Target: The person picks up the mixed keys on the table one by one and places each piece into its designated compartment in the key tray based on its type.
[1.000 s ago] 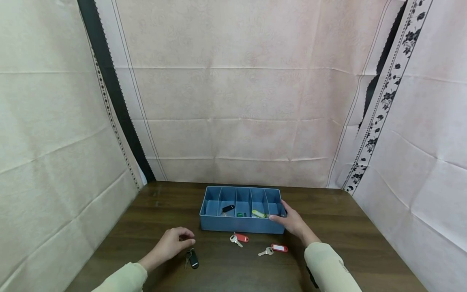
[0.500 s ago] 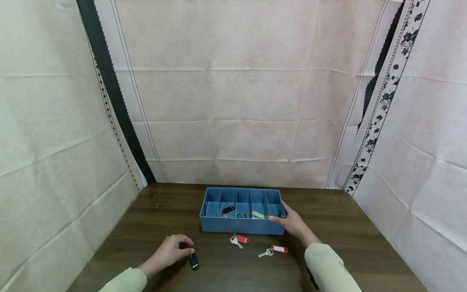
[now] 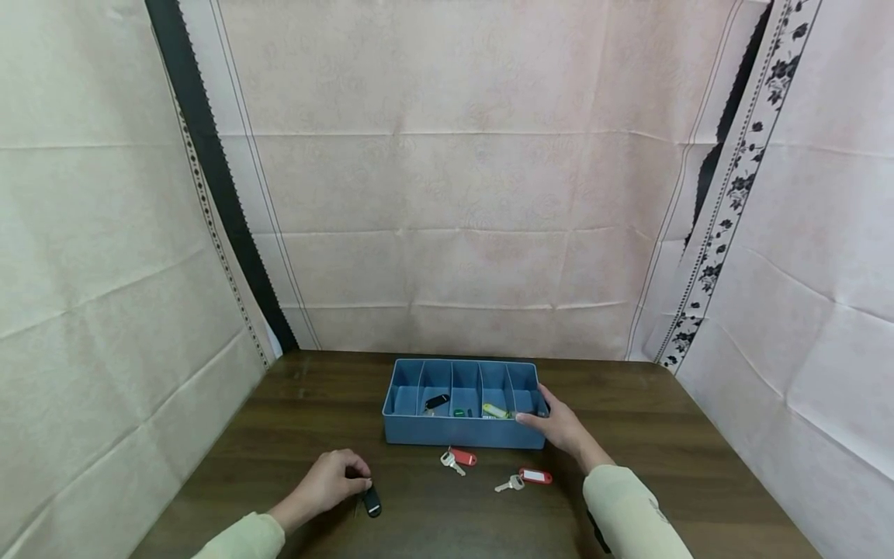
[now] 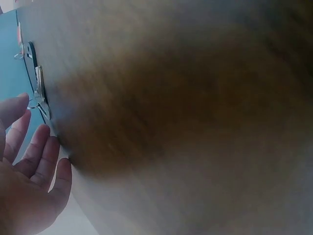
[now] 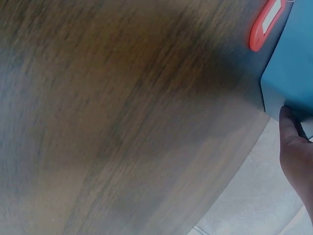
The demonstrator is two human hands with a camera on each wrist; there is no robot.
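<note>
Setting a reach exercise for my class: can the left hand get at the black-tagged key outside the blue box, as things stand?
Very likely yes: the left hand is right at the black-tagged key, with nothing visible between them; the blue box stands farther back.

Brown wood-grain desk; creased pale cloth sheet behind far edge; black strip at far-left corner, floral border at far-right.

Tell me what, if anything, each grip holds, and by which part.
Right grip: the blue box, by its right end near the front corner. Left grip: at the ring end of the black key tag; whether it is pinched cannot be told.
</note>
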